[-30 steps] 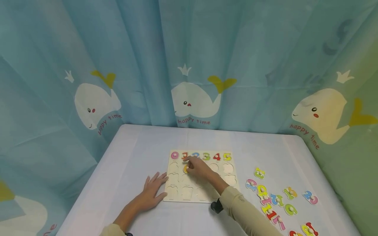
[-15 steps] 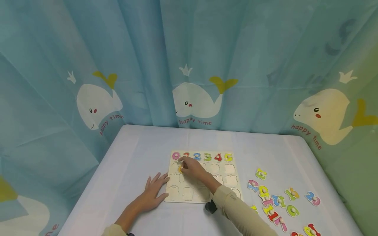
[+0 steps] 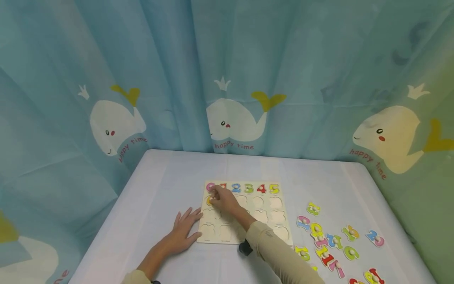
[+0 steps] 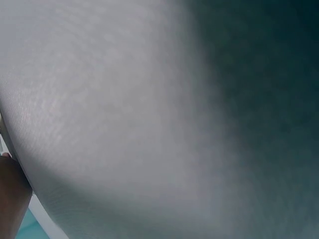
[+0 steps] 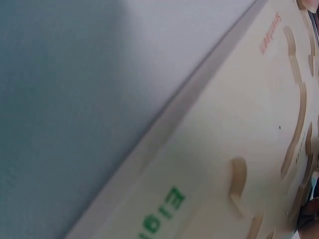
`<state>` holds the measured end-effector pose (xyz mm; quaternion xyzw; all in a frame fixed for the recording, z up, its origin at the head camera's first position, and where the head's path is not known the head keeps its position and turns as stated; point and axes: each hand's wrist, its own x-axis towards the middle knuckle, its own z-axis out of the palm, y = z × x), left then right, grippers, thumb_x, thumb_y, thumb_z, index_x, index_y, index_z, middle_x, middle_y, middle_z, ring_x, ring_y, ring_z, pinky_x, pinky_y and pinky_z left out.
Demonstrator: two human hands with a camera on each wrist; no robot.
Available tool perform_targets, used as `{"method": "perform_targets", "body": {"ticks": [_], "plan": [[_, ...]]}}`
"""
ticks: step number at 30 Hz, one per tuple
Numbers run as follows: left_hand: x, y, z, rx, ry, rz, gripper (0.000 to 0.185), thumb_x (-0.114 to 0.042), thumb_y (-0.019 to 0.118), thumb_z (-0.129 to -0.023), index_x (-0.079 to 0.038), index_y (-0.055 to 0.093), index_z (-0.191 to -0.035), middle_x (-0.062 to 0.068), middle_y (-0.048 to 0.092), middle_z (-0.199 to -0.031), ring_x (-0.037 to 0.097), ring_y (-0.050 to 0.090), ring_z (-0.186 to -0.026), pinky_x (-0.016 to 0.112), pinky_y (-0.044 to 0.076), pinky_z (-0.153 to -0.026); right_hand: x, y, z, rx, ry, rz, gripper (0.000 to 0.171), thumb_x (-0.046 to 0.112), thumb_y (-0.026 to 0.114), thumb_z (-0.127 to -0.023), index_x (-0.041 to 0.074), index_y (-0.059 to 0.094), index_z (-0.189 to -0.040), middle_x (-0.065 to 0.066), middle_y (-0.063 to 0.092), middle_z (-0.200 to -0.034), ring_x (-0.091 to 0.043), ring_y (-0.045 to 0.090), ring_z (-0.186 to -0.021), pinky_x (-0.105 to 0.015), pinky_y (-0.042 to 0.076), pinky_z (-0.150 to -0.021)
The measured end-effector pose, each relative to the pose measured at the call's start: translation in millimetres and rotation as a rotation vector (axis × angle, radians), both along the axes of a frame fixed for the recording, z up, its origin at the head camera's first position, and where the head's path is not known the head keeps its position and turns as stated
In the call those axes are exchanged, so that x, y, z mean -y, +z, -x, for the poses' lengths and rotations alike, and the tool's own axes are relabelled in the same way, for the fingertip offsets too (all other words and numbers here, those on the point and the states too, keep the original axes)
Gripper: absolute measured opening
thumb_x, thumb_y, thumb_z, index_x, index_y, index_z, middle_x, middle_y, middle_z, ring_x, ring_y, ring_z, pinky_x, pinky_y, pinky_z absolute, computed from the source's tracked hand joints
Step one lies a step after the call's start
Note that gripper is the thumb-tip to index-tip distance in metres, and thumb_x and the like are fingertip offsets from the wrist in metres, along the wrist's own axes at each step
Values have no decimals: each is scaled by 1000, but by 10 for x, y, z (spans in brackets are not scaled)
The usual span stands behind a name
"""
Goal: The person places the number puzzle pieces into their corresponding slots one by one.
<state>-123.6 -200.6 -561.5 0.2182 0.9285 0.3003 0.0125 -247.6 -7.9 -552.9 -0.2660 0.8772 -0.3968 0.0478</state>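
Note:
My right hand (image 3: 227, 201) pinches a yellow-orange puzzle piece (image 3: 209, 201) at the leftmost recess of the board's second row. Fingers partly cover this piece, so its number does not show. The pale wooden number board (image 5: 214, 114) lies flat on the table. Along its top row sit number pieces, among them a blue 2 (image 3: 236, 188), a green 3 (image 3: 249, 188), a red 4 (image 3: 261, 188) and a yellow 5 (image 3: 274, 189). Fingers spread, my left hand (image 3: 182, 232) rests on the table with fingertips and thumb at the board's left edge.
Several loose number pieces lie right of the board, including a 13 (image 3: 313, 208), a 10 (image 3: 303, 223), a 20 (image 3: 375, 238) and a round green piece (image 3: 350, 253). Some overlap. A blue whale-print curtain (image 3: 170, 98) surrounds the white table (image 3: 170, 177).
The right hand has slid left across the board with the yellow-orange piece, from around the second column to the first. My left hand stays in place.

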Motion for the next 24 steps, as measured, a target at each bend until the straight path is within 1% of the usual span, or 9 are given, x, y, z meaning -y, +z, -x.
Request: {"method": "perform_targets", "body": {"ticks": [3,6,10,16,20,24], "plan": [[9,-1,-5,-24,1,-13,54,-25,57,-92,-1,42,-138,15,33,-148,43,19,-136,67,1,-101,39,8,-2,-1,13,20,34,8,68,-84,4,59,-116,2,61,-88,-9,57,-76,-26,48,-70],[9,0,-9,-19,0,-7,54,-25,56,-92,-2,42,-138,15,32,-148,43,18,-136,66,0,-102,66,-2,-12,-14,8,-5,30,10,68,-85,6,60,-114,5,61,-85,-7,55,-74,-26,46,-71],[5,5,-18,10,-2,2,54,-27,55,-93,-2,41,-139,14,31,-149,42,16,-137,65,-2,-103,82,-29,-35,-33,-9,-52,29,13,69,-85,8,61,-112,7,59,-82,-5,52,-70,-27,43,-69],[4,-5,-34,14,-6,-5,54,-27,56,-93,-2,42,-139,15,32,-149,43,16,-137,65,-2,-102,90,-85,-59,-27,-9,-13,27,8,67,-83,6,63,-110,5,58,-80,-6,51,-68,-22,44,-61],[8,-31,-22,0,-10,-16,55,-28,56,-93,-1,42,-138,15,32,-148,44,17,-136,66,-2,-102,109,-136,-50,-63,-24,-27,25,9,67,-83,7,64,-108,6,59,-81,-5,49,-66,-20,42,-61],[9,-60,3,-20,-2,-18,54,-29,56,-92,-2,43,-138,15,33,-148,43,18,-136,67,0,-101,121,-158,-38,-81,-39,-13,23,9,66,-83,7,64,-106,6,58,-80,-5,47,-65,-20,41,-61]]}}
